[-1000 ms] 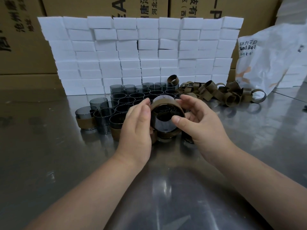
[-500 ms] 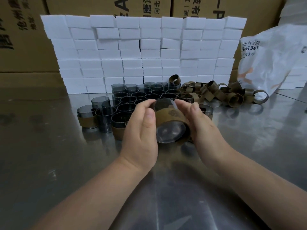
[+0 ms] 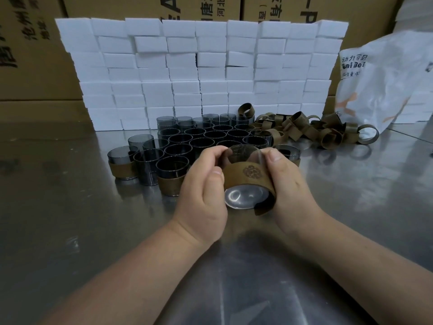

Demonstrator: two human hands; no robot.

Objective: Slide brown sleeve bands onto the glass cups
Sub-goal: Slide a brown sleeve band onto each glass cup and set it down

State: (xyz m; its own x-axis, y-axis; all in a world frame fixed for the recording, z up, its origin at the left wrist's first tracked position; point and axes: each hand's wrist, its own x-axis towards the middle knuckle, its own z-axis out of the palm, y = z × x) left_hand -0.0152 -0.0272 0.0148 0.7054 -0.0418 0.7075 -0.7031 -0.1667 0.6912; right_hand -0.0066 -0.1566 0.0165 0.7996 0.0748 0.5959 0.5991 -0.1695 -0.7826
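Both hands hold one smoky glass cup (image 3: pixel 243 200) tilted with its base toward me, above the steel table. A brown sleeve band (image 3: pixel 248 177) with an embossed emblem wraps the cup's lower part. My left hand (image 3: pixel 203 186) grips the cup's left side, my right hand (image 3: pixel 288 181) its right side, thumb on the band's upper edge. Behind them stands a cluster of bare dark glass cups (image 3: pixel 201 137). Three cups with bands stand nearby: one at far left (image 3: pixel 121 164), one at the front (image 3: pixel 172 177), one behind my right hand (image 3: pixel 287 153). Loose brown bands (image 3: pixel 311 130) lie piled at the right.
A wall of stacked white foam blocks (image 3: pixel 199 73) runs behind the cups, with cardboard cartons (image 3: pixel 30 55) behind it. A white plastic bag (image 3: pixel 384 80) sits at the far right. The steel table (image 3: pixel 70 231) stretches bare in front and to the left.
The cup has tipped so that its base now faces me, and the band has slid further along the cup. Both hands have shifted slightly lower and nearer to me.
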